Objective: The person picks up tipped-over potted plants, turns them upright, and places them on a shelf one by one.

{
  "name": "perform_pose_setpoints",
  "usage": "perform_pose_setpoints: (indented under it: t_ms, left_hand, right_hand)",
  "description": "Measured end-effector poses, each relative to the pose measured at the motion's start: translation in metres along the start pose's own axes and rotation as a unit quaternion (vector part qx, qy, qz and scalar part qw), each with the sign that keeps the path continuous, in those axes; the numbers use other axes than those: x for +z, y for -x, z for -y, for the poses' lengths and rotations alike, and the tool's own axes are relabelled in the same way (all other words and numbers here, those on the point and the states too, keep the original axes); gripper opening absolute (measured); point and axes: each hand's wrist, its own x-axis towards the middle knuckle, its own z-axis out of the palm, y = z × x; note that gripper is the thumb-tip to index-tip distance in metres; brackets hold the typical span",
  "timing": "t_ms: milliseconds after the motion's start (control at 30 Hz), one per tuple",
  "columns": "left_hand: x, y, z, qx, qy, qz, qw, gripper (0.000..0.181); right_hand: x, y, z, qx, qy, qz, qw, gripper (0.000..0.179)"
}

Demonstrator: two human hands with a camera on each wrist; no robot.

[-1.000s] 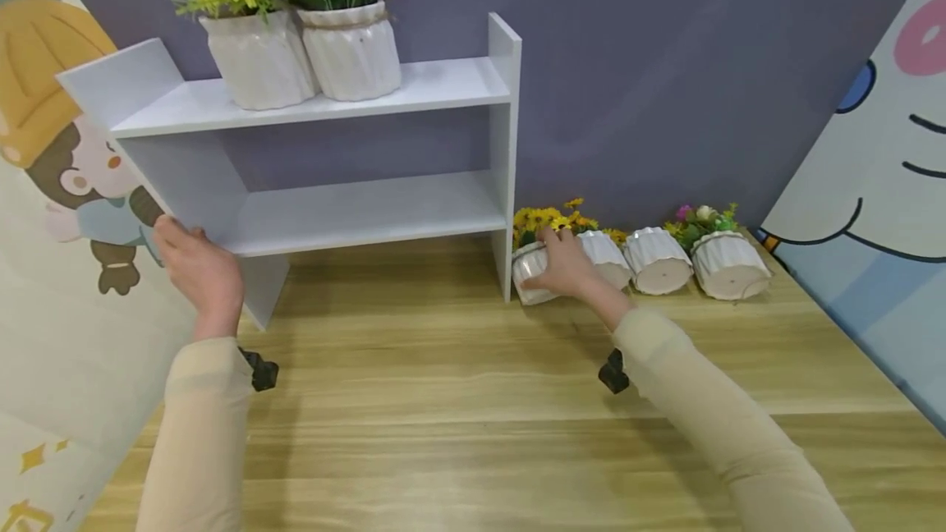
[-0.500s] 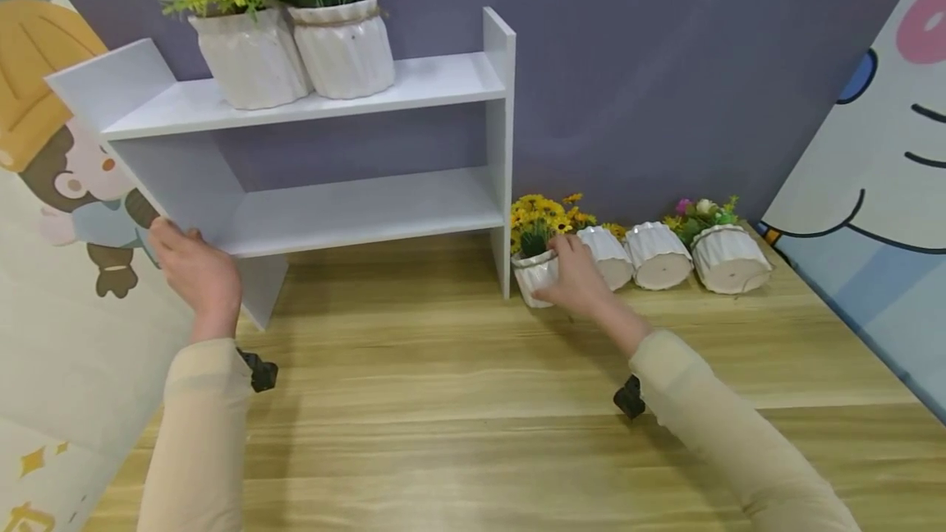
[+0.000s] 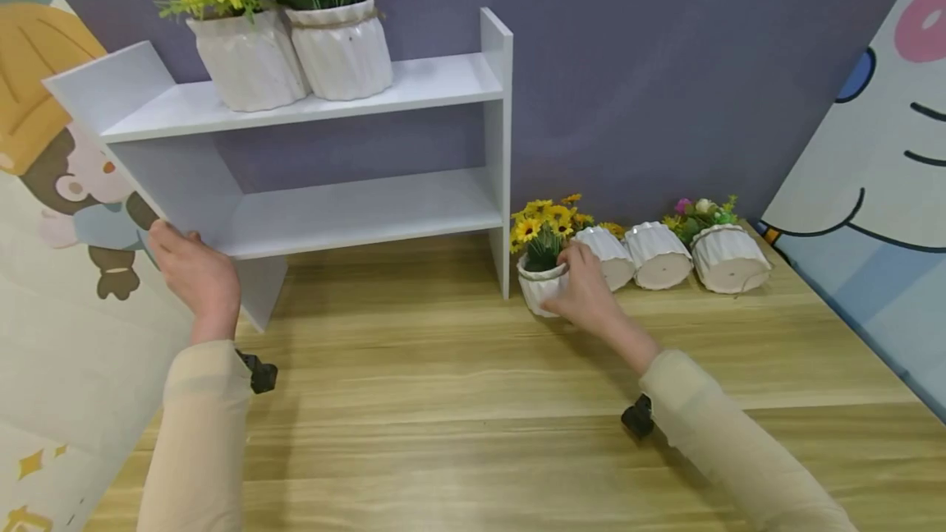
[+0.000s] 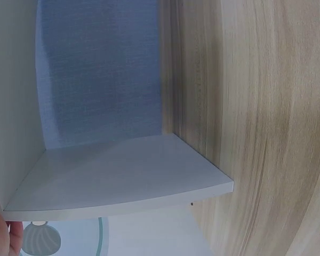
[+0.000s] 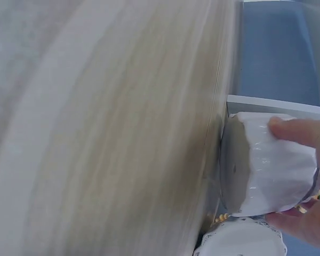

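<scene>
On the worktop (image 3: 443, 433), three white pots (image 3: 658, 257) lie tipped over. Next to them, the right hand (image 3: 587, 290) has its grip around one flower pot (image 3: 538, 292). The left hand (image 3: 198, 276) grips the shelf (image 3: 369, 208), where two big pots (image 3: 340, 56) stand on top.

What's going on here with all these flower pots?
A person's right hand grips a white pot of yellow flowers, roughly upright, just right of a white shelf. The left hand holds the shelf's left side. Two flower pots stand on the upper board; three tipped pots lie on the wooden table.
</scene>
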Motion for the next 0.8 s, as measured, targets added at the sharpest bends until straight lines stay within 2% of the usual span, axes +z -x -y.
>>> perform_pose_setpoints:
  t_ms: [300, 533, 600, 800]
  left_hand:
    - [0.001, 0.000, 0.001, -0.005, 0.001, -0.002, 1.0000, 0.033]
    - [0.000, 0.001, 0.000, -0.010, 0.001, 0.004, 0.9999, 0.033]
    - [0.000, 0.002, 0.000, -0.011, 0.001, 0.008, 0.9999, 0.034]
    - [0.000, 0.002, -0.001, -0.006, 0.003, 0.001, 1.0000, 0.034]
  right_hand:
    - [-0.004, 0.009, -0.005, 0.008, -0.020, 0.010, 0.9997, 0.050]
    - [-0.005, 0.015, -0.004, -0.005, -0.009, 0.013, 0.9999, 0.038]
    - [-0.005, 0.018, -0.001, 0.000, -0.011, 0.019, 0.9997, 0.037]
    - [0.003, 0.024, 0.008, 0.023, -0.001, 0.006, 0.9997, 0.034]
